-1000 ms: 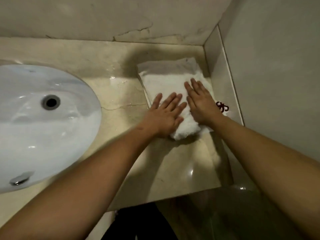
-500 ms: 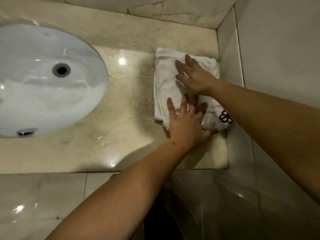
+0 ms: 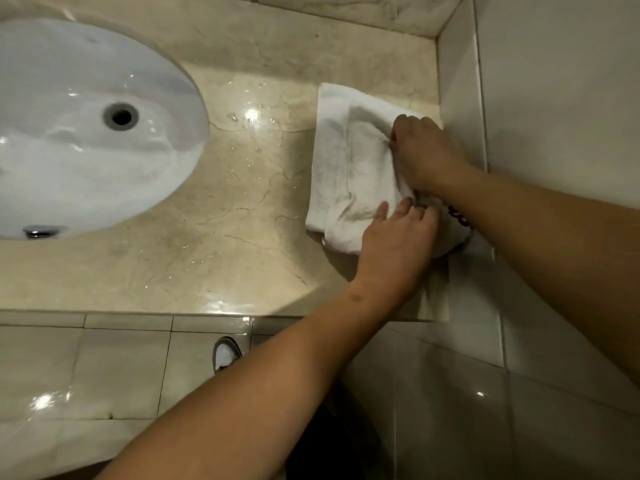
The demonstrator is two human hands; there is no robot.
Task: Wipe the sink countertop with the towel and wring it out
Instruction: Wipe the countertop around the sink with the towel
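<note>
A folded white towel [image 3: 341, 168] with a dark red mark on one corner lies on the beige marble countertop [image 3: 221, 237], in the right corner against the side wall. My right hand [image 3: 424, 150] rests on the towel's right side with its fingers curled into the cloth, gripping a fold. My left hand [image 3: 398, 244] lies over the towel's near edge, fingers pressed down and bent into the fabric. The towel's right part is hidden under both hands.
A white oval basin [image 3: 79, 133] with a drain and an overflow hole is sunk into the countertop at the left. Water drops shine on the marble between basin and towel. A tiled wall [image 3: 554, 98] stands at the right. Below the counter edge a shoe [image 3: 227, 353] shows on floor tiles.
My right hand went from flat on the towel to curled and gripping its right side. My left hand slid onto the near edge. The view has tilted down, showing the counter's front.
</note>
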